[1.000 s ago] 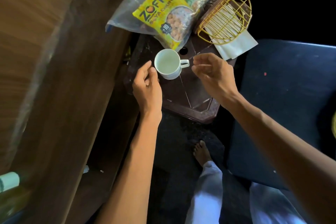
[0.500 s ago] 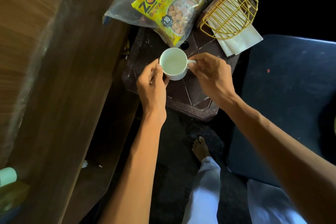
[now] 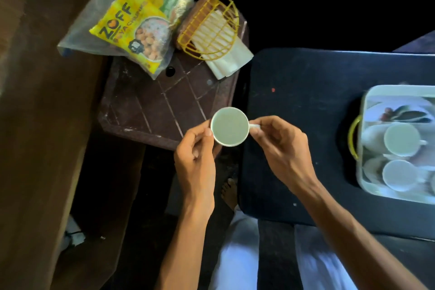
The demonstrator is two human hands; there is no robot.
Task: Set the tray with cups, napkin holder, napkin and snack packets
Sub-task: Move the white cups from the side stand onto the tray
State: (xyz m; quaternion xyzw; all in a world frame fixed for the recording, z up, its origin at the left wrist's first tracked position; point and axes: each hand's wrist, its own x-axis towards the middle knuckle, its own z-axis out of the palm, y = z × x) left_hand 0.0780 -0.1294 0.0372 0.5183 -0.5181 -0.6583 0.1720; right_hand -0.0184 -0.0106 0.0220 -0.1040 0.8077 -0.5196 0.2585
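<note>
A white cup (image 3: 229,126) is held upright in the air over the near right corner of the brown stool (image 3: 150,106). My left hand (image 3: 196,150) grips its left side with thumb and fingers. My right hand (image 3: 280,146) pinches its handle. On the stool's far side lie the yellow snack packets in a clear plastic bag (image 3: 131,28) and a yellow wire napkin holder (image 3: 211,28) resting on white napkins (image 3: 231,61). At the right edge a white tray (image 3: 367,186) with a yellow handle holds two upright white cups (image 3: 401,138) (image 3: 396,174).
The tray stands on a dark blue table (image 3: 303,110) to the right of the stool. A brown wooden panel (image 3: 40,125) runs along the left. My bare foot (image 3: 229,192) and white-trousered legs are below, between stool and table.
Both hands have closed on the cup and lifted it off the stool's middle, carrying it toward the near right corner. The view has swung right, bringing the tray into sight.
</note>
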